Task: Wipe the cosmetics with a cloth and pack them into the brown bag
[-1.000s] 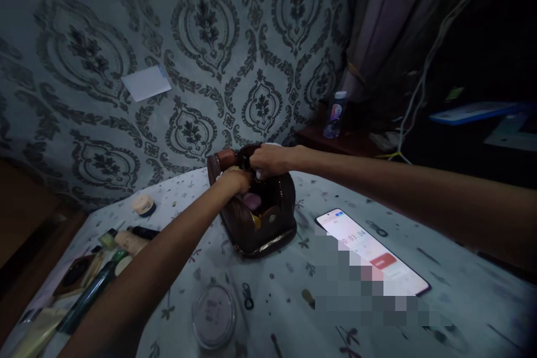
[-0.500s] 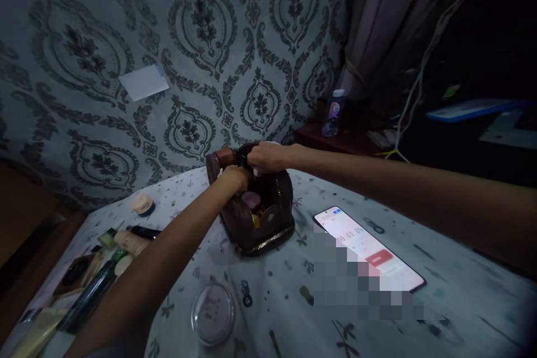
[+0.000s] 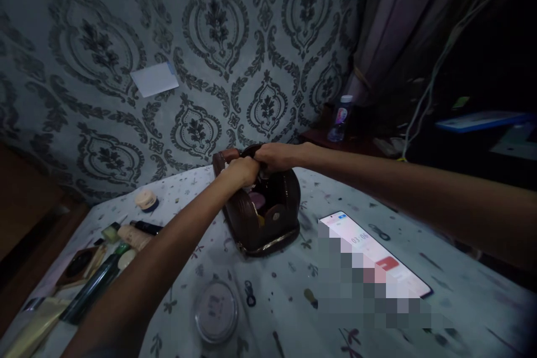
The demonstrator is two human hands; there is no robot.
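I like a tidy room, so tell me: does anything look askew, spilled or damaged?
Nothing looks spilled or damaged. The white card on the patterned wall looks slanted, though the camera's angle may cause that. The brown bag gapes open, left hand and right hand at its mouth; its dark inside is hard to check.

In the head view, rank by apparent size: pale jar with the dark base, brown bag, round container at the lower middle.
Largest to smallest, as they look:
1. Brown bag
2. Round container, helped by lying nearer the camera
3. Pale jar
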